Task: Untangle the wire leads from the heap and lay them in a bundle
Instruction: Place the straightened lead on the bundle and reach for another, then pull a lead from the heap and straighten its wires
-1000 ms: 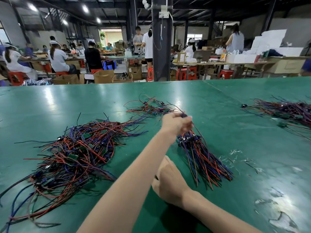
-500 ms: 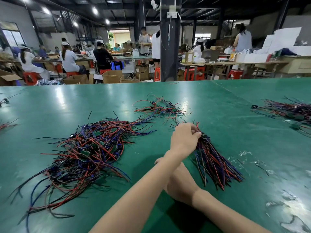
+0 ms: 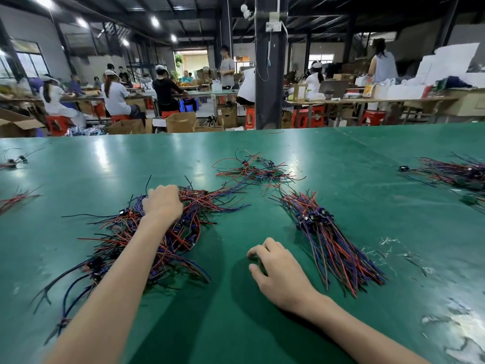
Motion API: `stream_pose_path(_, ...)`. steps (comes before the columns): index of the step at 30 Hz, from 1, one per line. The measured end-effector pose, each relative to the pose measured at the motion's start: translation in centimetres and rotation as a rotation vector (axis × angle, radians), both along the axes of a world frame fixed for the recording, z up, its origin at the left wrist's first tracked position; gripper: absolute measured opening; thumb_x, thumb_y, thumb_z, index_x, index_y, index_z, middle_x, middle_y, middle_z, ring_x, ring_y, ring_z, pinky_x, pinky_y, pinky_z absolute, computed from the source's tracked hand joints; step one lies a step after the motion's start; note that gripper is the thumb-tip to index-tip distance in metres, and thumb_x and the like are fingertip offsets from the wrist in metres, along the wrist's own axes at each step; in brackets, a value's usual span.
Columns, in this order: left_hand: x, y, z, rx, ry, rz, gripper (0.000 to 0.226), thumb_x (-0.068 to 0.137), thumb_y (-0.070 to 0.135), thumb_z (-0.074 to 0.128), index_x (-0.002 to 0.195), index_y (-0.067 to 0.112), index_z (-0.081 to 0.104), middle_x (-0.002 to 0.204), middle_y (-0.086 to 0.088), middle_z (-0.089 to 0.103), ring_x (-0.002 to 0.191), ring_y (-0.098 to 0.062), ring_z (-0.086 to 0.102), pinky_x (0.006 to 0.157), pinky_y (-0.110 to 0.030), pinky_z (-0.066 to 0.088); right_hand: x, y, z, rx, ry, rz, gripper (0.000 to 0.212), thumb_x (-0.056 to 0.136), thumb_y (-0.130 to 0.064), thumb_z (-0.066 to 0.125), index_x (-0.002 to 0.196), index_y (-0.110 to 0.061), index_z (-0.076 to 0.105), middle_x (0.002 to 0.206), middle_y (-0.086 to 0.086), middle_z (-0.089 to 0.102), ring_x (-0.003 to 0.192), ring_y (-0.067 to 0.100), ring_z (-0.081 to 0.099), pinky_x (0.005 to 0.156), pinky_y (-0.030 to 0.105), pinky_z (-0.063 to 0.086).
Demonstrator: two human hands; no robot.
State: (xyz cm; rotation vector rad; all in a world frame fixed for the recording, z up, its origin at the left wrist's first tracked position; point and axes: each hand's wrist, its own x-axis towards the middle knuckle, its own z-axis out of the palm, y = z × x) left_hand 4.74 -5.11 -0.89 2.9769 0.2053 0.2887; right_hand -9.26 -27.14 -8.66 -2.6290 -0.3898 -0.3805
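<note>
With left hand point(image 3: 163, 203) curled into tangled heap of red, blue and black wire leads point(image 3: 126, 240), grip hidden, presumably seeking one; right hand point(image 3: 278, 271) slack, empty, beside straightened bundle point(image 3: 330, 237) to its right, ready to receive.

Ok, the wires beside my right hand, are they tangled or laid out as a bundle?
A bundle: the wires run side by side, roughly parallel, their dark connectors clustered together.
</note>
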Motion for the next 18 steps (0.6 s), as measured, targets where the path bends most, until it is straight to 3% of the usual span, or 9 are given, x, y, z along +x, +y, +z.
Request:
stream_pose_path(3, 1.1, 0.8, -0.6, 0.051, 0.091, 0.018, 0.034, 0.088, 0.008, 0.051, 0.119, 0.016, 0.061, 0.122, -0.012, 0.060, 0.115, -0.032, 0.052, 0.097, -0.042, 0.041, 0.1, -0.2, -0.1, 0.013, 0.004, 0.000, 0.026, 0.096, -0.030, 0.044, 0.119, -0.020, 0.054, 0.110, -0.001, 0.047, 0.108, 0.017, 0.043, 0.094, 0.027, 0.034)
stream_pose_path(9, 2.1, 2.1, 0.1, -0.069, 0.031, -0.044, 0.021, 0.088, 0.007, 0.058, 0.102, 0.013, 0.072, 0.108, -0.013, 0.068, 0.100, -0.033, 0.062, 0.090, -0.042, 0.050, 0.1, -0.1, -0.1, 0.031, 0.007, 0.008, 0.026, 0.096, -0.030, 0.046, 0.117, -0.020, 0.055, 0.105, -0.003, 0.046, 0.104, 0.017, 0.045, 0.092, 0.027, 0.035)
stream_pose_path(13, 2.0, 2.5, 0.7, -0.218, -0.160, -0.081, 0.018, 0.090, 0.016, 0.063, 0.104, 0.010, 0.072, 0.106, -0.013, 0.069, 0.095, -0.032, 0.062, 0.086, -0.040, 0.051, 0.1, -0.1, 0.0, 0.032, 0.014, 0.012, 0.026, 0.096, -0.030, 0.046, 0.118, -0.020, 0.055, 0.101, -0.005, 0.043, 0.104, 0.016, 0.045, 0.092, 0.025, 0.034)
stream_pose_path(18, 1.3, 2.0, 2.7, -0.412, -0.465, -0.158, 0.018, 0.084, 0.017, 0.070, 0.099, 0.008, 0.074, 0.095, -0.010, 0.073, 0.084, -0.021, 0.063, 0.080, -0.028, 0.047, 0.1, -0.2, 0.0, 0.043, 0.022, 0.016, 0.025, 0.096, -0.029, 0.047, 0.117, -0.020, 0.056, 0.096, -0.009, 0.037, 0.103, 0.015, 0.045, 0.091, 0.025, 0.034)
